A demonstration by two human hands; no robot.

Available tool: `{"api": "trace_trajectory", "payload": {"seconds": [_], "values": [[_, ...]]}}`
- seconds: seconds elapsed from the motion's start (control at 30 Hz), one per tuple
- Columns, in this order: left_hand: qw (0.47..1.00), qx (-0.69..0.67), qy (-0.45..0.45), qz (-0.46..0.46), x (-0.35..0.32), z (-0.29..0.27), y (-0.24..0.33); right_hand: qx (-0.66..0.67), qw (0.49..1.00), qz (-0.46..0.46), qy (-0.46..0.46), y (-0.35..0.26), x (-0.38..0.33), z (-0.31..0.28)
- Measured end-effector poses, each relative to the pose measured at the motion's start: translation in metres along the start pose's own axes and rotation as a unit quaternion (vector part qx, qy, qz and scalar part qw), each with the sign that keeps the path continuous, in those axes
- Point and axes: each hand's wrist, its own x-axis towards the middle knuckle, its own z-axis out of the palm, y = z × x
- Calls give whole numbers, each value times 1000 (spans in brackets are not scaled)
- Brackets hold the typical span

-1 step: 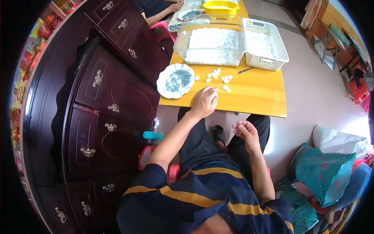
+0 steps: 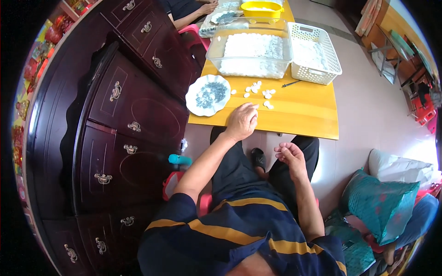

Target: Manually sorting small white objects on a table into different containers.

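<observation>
My left hand (image 2: 241, 122) rests on the near edge of the yellow table (image 2: 304, 115), fingers curled in; I cannot see anything in it. Just beyond it lie several small white pieces (image 2: 258, 89), scattered loose. To their left is a white plate (image 2: 208, 95) of small grey bits. My right hand (image 2: 291, 156) hovers over my lap below the table edge, with the fingers curled and the thumb against the forefinger. Nothing shows in it.
A clear bin (image 2: 251, 55) of white pieces and a white perforated basket (image 2: 317, 53) stand farther back, with a yellow bowl (image 2: 262, 7) behind. A thin dark tool (image 2: 291, 83) lies by the basket. Another person's arm (image 2: 193, 11) reaches in at the top. A dark wooden cabinet (image 2: 129, 115) stands close on the left, teal cushions (image 2: 384, 202) on the right.
</observation>
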Motion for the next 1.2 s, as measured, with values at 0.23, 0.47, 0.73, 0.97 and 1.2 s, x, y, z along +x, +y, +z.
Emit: {"api": "trace_trajectory", "payload": {"seconds": [0.23,0.47,0.73,0.97,1.2], "values": [[998,-38,39,-10,-7,-5,-3,-122,986,-109,-17,-30,39,43],[984,-138,97,-62,-19,-8,-5,-446,837,-314,37,-68,129,95],[976,-148,131,-89,-31,-18,-9,-567,751,-306,144,-62,169,66],[975,-140,148,-86,-30,-18,-5,-606,739,-266,128,-52,152,64],[978,-127,142,-84,-28,-15,-5,-625,728,-249,135,-46,151,61]]}}
